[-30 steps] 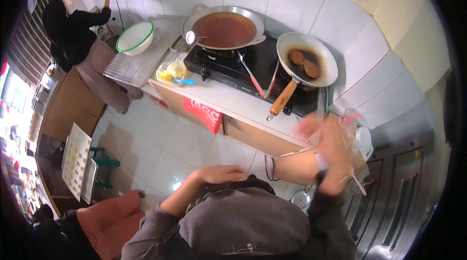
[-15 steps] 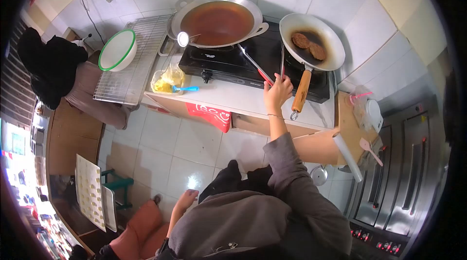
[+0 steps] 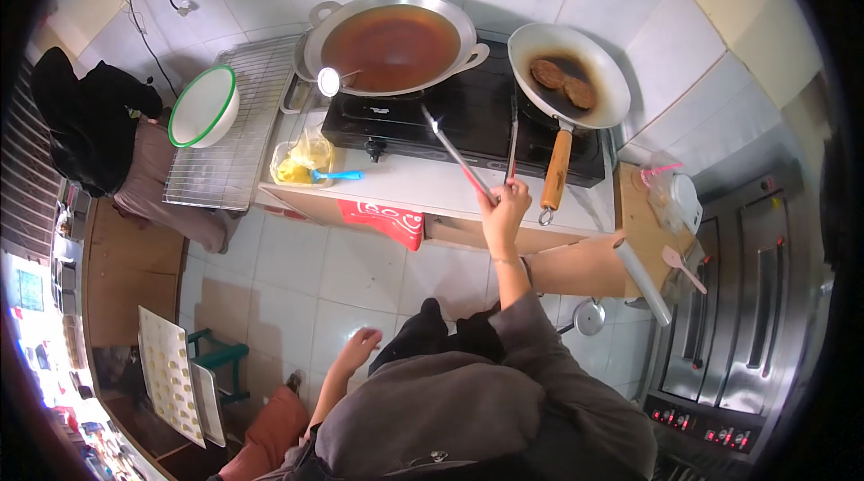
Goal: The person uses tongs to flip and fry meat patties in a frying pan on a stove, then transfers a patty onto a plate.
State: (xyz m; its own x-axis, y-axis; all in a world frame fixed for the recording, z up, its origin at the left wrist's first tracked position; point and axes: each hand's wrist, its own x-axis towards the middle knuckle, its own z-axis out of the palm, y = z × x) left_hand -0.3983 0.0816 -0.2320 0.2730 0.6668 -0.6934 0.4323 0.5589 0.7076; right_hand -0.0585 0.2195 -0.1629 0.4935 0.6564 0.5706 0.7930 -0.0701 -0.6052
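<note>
My right hand grips a pair of metal tongs with red handles, over the front edge of the counter. The tongs' arms are spread wide, with nothing between their tips. One tip is near the wok, the other beside the frying pan. Two browned patties lie in dark oil in the white frying pan, whose wooden handle points toward me, just right of my hand. My left hand hangs low at my side above the floor, holding nothing, its fingers loosely bent.
A big wok of brown oil with a dial thermometer sits on the black stove. Left are a tub of yellow spread, a wire rack and a green-rimmed bowl. Another person stands far left; someone's orange trousers show below.
My right hand has drawn back toward me with the tongs, away from the stove. My left hand has risen slightly and moved a little to the right. The patties remain in the pan.
</note>
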